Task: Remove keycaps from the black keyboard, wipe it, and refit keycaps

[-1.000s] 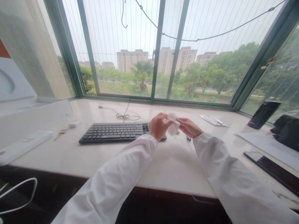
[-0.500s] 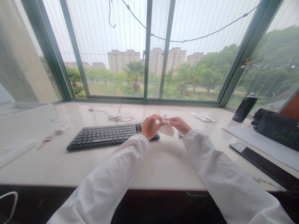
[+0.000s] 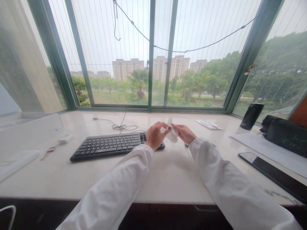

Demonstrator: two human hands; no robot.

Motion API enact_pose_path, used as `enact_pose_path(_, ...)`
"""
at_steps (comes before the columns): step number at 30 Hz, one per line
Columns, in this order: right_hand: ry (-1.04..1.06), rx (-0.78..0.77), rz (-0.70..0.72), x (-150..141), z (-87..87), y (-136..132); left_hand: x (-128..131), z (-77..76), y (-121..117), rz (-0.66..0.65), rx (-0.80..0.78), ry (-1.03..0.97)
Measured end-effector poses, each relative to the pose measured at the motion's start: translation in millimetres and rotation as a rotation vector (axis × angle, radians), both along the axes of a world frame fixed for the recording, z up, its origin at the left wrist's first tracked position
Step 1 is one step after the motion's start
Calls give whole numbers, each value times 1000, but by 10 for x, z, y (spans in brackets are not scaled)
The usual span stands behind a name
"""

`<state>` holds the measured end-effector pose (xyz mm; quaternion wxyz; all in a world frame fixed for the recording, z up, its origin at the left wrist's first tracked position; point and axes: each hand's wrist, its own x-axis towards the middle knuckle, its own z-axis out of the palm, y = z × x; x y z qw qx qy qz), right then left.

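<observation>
My left hand [image 3: 155,135] and my right hand [image 3: 184,133] meet above the pale stone counter [image 3: 168,172], both pinched on a small crumpled white wipe [image 3: 172,135]. A tiny dark thing [image 3: 169,128] shows between my left fingertips and the wipe; I cannot make out what it is. Both arms wear white sleeves. A black keyboard [image 3: 107,145] lies just left of my left hand, which hides its right end.
A cable [image 3: 120,126] coils behind the keyboard. A small dark item [image 3: 186,145] lies by my right wrist. A packet [image 3: 208,124], a black cylinder [image 3: 251,116], a dark bag [image 3: 285,136] and a phone [image 3: 271,172] are at the right. White boxes [image 3: 28,127] stand left.
The wipe has been bunched tighter between my fingers and a small dark thing now shows at my left fingertips. The view has tilted slightly; my hands stay together.
</observation>
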<state>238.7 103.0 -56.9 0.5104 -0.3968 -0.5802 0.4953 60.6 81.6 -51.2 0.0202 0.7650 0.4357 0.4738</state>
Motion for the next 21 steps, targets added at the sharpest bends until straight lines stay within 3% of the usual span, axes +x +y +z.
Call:
enact_pose_path(6,58,-66,224,-17,-14,-26,-9,-4,9,8,42,-32)
enact_pose_path(14,-15,1,121,41,-9,2,-24,-13,60,-49,72,34)
enact_pose_path(21,5,18,176,93,8,19,-12,11,40,-89,75,-13)
